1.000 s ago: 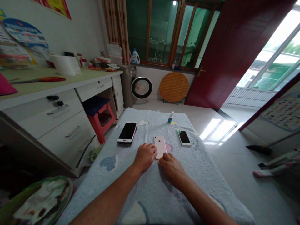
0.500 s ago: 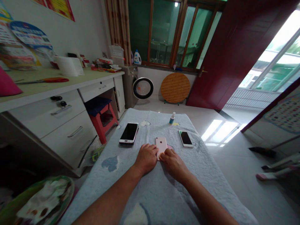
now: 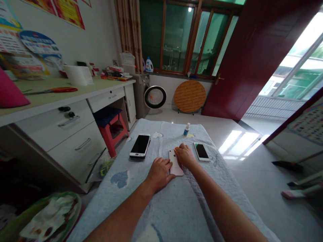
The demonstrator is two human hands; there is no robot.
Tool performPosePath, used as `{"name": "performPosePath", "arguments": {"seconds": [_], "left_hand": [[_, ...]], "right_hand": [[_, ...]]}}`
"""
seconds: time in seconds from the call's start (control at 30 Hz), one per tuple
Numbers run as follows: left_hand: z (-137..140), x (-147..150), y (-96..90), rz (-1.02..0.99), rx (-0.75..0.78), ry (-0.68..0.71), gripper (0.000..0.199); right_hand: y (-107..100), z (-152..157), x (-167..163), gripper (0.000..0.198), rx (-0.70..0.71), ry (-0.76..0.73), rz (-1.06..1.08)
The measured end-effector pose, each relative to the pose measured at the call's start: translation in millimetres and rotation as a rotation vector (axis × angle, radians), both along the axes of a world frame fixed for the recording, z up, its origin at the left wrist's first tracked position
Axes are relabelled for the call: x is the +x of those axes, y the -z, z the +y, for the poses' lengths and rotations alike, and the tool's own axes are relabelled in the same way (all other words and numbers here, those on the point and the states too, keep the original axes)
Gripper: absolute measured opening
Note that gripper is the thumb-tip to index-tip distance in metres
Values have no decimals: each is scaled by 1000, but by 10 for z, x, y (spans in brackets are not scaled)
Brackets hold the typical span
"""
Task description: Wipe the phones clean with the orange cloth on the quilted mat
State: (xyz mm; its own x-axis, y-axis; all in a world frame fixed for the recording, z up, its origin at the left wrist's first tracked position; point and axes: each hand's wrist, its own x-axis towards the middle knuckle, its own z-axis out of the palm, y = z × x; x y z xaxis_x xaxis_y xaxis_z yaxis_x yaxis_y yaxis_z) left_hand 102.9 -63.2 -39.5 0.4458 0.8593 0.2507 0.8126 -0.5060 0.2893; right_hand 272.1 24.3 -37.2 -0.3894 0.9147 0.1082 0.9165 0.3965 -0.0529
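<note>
A pink smartphone [image 3: 176,170] lies back side up on the blue cloth [image 3: 161,208] covering the table. My left hand [image 3: 159,172] grips its left side, with the thumb by the bottom edge. My right hand [image 3: 185,156] is closed on a small orange pad [image 3: 176,149], pressed to the upper part of the phone's back; the fingers hide most of the pad. Left of my hands is a larger white smartphone [image 3: 140,145], dark screen up, on top of something dark. Another white smartphone [image 3: 202,152] rests at the right, near a small spray bottle [image 3: 186,130].
On the left stands a desk [image 3: 101,88] with scissors [image 3: 58,90] and a paper roll [image 3: 78,74]. A red stool [image 3: 113,134] is under it. Beyond the table are a washing machine with its door open [image 3: 155,97] and a round wooden tabletop [image 3: 189,96]. A bin [image 3: 79,205] sits lower left.
My right hand has moved from the lower end of the pink smartphone up to its top end, with the orange pad. My left thumb has shifted to the bottom edge.
</note>
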Motion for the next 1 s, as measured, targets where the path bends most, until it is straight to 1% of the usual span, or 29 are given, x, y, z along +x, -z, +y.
{"name": "performPosePath", "arguments": {"seconds": [0.1,0.23,0.37,0.5,0.57,0.63,0.7,0.8,0.9,1.0], "left_hand": [[12,-8,24,-14,6,5,37],[28,-8,64,-52,-10,-15,42],[33,-1,107,-136,-35,-91,60],[47,-10,156,-206,-40,-110,81],[64,-20,182,-204,-32,-115,86],[83,-32,206,-183,-30,-116,86],[97,-41,221,-155,-33,-109,81],[101,-46,215,-109,-37,-83,65],[84,-37,178,-76,-49,-62,56],[65,-26,131,-65,-66,-67,58]], "right_hand": [[9,15,-97,31,13,-9,3],[-1,-83,-174,27,11,-61,-8],[-32,-262,-142,24,-22,-151,-1],[-67,-501,-55,22,-69,-256,17],[-86,-631,-10,20,-75,-303,52],[-104,-750,36,20,-78,-350,108],[-117,-837,88,22,-83,-379,165],[-120,-877,173,24,-94,-391,220],[-94,-793,246,27,-100,-358,216],[-39,-605,277,33,-69,-273,195]]}}
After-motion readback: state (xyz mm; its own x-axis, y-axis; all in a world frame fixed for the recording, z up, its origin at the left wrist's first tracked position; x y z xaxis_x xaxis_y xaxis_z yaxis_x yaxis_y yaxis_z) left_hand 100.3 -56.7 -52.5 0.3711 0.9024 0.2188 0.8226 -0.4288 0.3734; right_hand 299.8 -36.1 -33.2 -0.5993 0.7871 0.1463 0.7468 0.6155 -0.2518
